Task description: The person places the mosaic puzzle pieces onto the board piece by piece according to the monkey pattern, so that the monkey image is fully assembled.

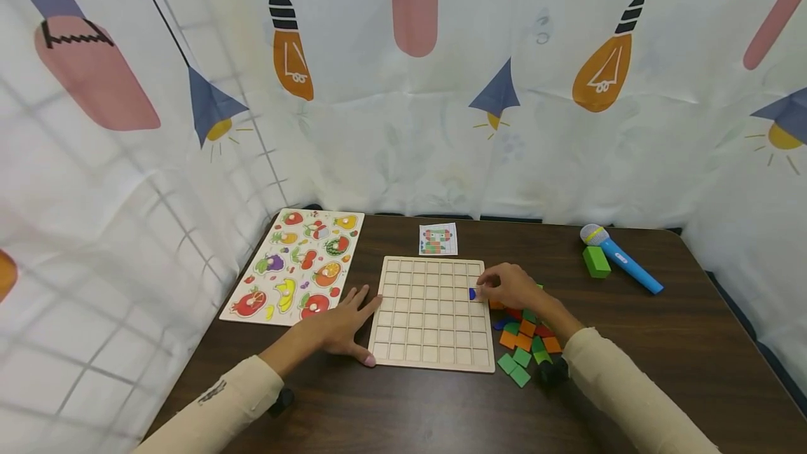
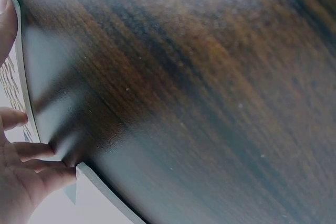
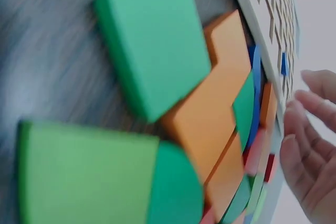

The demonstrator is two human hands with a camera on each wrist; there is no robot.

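Note:
A pale wooden grid board (image 1: 431, 314) lies on the table. My left hand (image 1: 337, 322) rests at its left side with the fingers spread, one fingertip on the edge and the thumb at the near left corner. In the left wrist view, other fingertips reach down to the tabletop near the fruit board. On the grid's right side sits a small blue piece (image 1: 472, 293), also visible in the right wrist view. My right hand (image 1: 509, 287) hovers beside it with loosely bent fingers (image 3: 312, 111); contact is unclear. Orange, green, red and blue tiles (image 1: 525, 340) lie under the right forearm.
A white fruit-picture board (image 1: 296, 268) lies at the left. Behind the grid is a small pattern card (image 1: 438, 239). A green block (image 1: 596, 262) and a blue toy microphone (image 1: 621, 258) are at the back right. Patterned white curtains (image 1: 403, 132) hang behind the table.

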